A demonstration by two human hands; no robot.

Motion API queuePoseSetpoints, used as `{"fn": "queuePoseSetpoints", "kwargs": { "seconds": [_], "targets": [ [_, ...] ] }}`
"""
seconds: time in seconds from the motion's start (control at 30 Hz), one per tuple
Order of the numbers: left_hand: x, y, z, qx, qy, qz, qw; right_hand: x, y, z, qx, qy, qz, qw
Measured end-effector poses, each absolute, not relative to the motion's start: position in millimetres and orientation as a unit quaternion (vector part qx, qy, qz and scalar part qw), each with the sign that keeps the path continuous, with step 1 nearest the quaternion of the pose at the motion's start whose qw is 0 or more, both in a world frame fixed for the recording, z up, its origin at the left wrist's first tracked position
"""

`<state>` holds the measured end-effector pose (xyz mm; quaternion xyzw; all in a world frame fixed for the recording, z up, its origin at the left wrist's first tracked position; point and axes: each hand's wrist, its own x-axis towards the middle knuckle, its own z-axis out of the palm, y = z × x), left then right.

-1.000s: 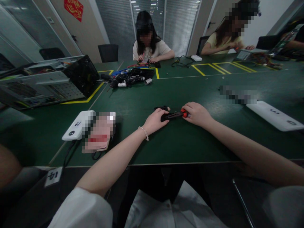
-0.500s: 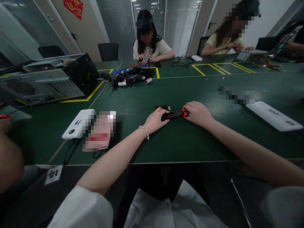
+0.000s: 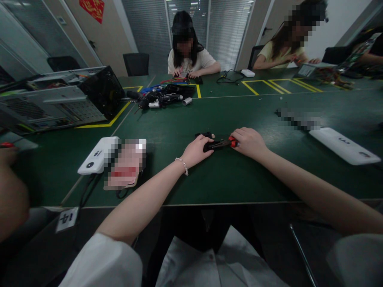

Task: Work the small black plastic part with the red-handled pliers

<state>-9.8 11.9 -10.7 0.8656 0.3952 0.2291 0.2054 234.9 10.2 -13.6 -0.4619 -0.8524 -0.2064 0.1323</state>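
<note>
My left hand rests on the green table with its fingers closed on a small black part. My right hand is closed round the red handle of a screwdriver, whose dark shaft points left into that black part. Another small black piece lies just behind my left hand's fingers. Both hands sit close together near the table's middle.
A white box with a cable lies at left. An open computer case stands far left, a pile of black cables and parts beyond. A white strip lies right. Other people work across the table, and a person's arm is at the left edge.
My hands and the screwdriver have barely moved. The person's arm at the left edge has shifted slightly.
</note>
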Motion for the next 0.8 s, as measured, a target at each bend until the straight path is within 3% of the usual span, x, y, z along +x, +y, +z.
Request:
{"fn": "queuePoseSetpoints", "kwargs": {
  "seconds": [0.8],
  "targets": [
    [-9.5,10.3,-7.9,0.864,0.403,0.219,0.208,232.7,6.8,-12.9,-0.470,-0.846,-0.229,0.109]
  ]
}}
